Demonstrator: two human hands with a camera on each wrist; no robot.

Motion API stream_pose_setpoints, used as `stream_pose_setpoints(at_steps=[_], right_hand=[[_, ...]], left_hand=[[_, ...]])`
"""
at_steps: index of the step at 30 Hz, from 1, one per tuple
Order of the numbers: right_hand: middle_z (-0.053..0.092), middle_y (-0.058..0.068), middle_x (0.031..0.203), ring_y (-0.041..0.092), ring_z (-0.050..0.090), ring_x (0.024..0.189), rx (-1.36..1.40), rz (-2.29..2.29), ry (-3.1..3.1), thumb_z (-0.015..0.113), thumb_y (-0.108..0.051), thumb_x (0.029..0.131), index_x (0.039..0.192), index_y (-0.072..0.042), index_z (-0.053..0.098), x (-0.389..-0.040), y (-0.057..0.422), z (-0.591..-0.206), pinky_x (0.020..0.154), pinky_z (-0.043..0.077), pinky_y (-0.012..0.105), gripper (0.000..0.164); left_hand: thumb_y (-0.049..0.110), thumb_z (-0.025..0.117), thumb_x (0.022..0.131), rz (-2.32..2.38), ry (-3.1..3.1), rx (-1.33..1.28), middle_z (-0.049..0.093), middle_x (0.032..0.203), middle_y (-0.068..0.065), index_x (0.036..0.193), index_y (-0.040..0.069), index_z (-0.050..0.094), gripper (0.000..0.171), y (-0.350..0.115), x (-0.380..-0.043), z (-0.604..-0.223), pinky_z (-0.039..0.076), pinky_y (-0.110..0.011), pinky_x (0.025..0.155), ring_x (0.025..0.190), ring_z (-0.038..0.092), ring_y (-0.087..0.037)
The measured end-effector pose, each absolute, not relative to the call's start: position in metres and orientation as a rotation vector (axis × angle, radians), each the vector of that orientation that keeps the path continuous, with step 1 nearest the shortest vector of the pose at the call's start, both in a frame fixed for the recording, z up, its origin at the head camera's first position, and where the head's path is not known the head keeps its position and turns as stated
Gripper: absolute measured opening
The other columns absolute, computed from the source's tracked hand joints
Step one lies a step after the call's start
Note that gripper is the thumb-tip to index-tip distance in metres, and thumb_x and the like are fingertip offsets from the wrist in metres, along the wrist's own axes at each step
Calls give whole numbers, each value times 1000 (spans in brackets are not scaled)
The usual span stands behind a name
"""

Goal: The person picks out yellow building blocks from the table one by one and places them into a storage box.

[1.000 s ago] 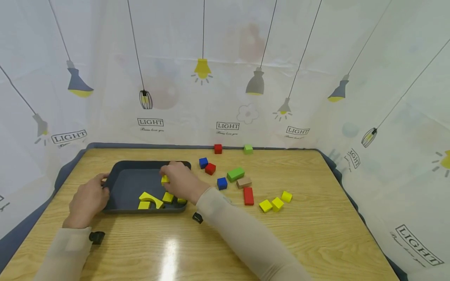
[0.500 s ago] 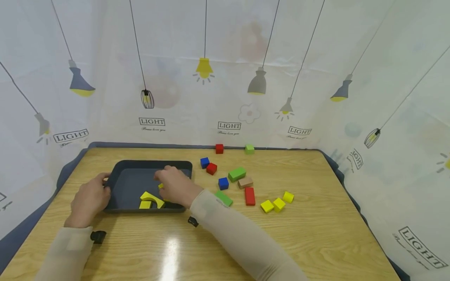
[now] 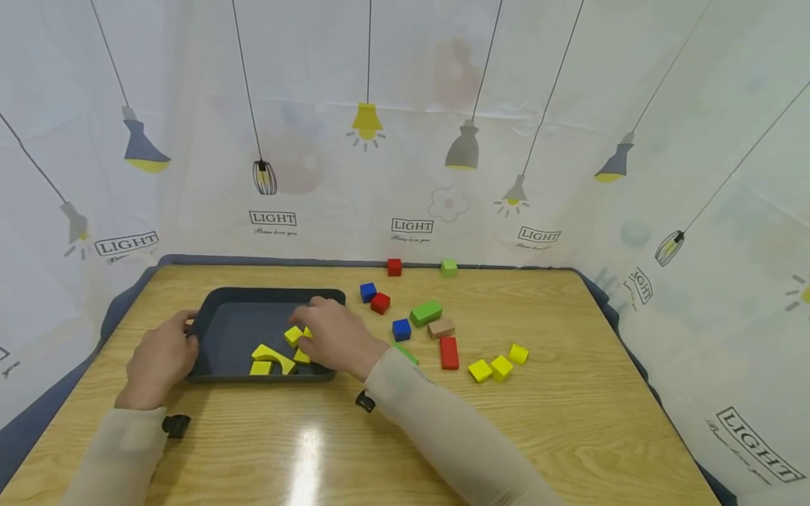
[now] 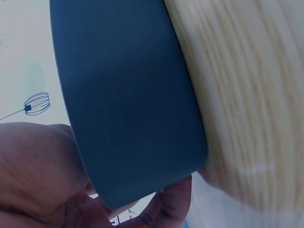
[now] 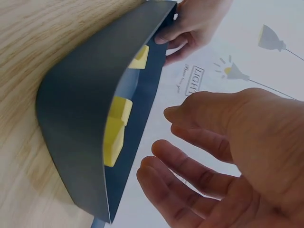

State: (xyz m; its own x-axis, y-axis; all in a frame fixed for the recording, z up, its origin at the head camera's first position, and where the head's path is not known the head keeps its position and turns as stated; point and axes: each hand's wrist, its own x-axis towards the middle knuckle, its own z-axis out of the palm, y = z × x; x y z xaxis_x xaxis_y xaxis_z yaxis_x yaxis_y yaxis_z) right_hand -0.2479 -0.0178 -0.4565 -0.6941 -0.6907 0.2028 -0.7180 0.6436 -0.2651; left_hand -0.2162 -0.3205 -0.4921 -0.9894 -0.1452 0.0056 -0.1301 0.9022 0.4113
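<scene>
Dark grey plastic, by the look of it: the tray (image 3: 228, 330) sits left of centre in the head view, its left end gripped by my left hand (image 3: 158, 362), while my right hand (image 3: 338, 341) hovers over its right end, fingers loosely bent, spread, and holding nothing. Just left of those fingers, inside the tray, lies a yellow cube (image 3: 293, 336), with a yellow block (image 3: 302, 355) toward the near wall, partly covered by my hand; whether my fingertips touch either I can't tell. Further left, between my hands, a yellow arch (image 3: 273, 354) lies close by a flat yellow block (image 3: 261, 368). I take the step in hand to be settling yellow pieces in the tray; done well, I'd say, it calls for a steady left grip and lifting the right fingers straight up, so they don't nudge the cube or catch the rim. Past my right sleeve (image 3: 443, 425) a green piece (image 3: 406, 353) peeks out on the table (image 3: 569, 422), then a blue cube (image 3: 401, 329) and a red block (image 3: 449, 353) near the middle of the frame. Three loose yellow pieces (image 3: 502, 368) sit right of centre, well apart from both hands.
</scene>
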Motion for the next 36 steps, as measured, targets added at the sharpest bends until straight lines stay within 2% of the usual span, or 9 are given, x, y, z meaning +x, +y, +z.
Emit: stream_pose_setpoints(at_steps=[5,9,18,23,26,32,36], right_hand=[[64,-1,113,6,52,83,1123,542,-2795,73,-24,93,124,-17,69,-244,1,-453,65,45,13,32],[62,0,113,7,51,83,1057,563,-2844,73,-24,93,124,-17,69,-243,18,-455,66,46,16,32],[63,-1,119,11,58,96,938,504,-2939,75,-30,92,125,-20,68,-245,67,-461,81,53,30,35],[63,0,114,11,57,85,867,525,-2949,75,-28,91,122,-22,70,-245,96,-465,70,52,26,31],[62,0,110,11,56,83,818,525,-2956,74,-29,92,121,-21,70,-243,112,-467,68,52,26,31],[63,0,109,11,57,85,716,556,-2974,76,-27,90,120,-19,72,-237,145,-463,70,52,29,32],[64,0,106,14,64,89,681,561,-2968,77,-26,89,117,-19,73,-233,170,-464,71,53,31,29]], left_hand=[[9,46,100,-662,-3036,217,54,134,-29,150,2,39,51,-320,-216,-492,42,-38,49,82,62,-37],[8,46,100,-661,-3033,207,54,134,-29,150,2,39,51,-321,-216,-492,41,-38,48,81,62,-36],[8,47,99,-651,-3030,203,55,133,-29,149,2,40,51,-322,-216,-491,43,-39,51,90,62,-43],[7,48,99,-641,-3025,221,54,134,-29,149,2,40,51,-321,-217,-492,44,-41,53,92,61,-43],[7,48,99,-635,-3019,232,55,134,-29,149,3,41,50,-321,-218,-493,45,-42,54,96,61,-45],[8,48,99,-647,-3018,239,55,134,-28,149,4,40,51,-321,-218,-493,44,-42,53,94,61,-44],[9,47,99,-647,-3020,241,55,134,-28,150,5,40,51,-321,-218,-493,44,-42,53,95,60,-44]])
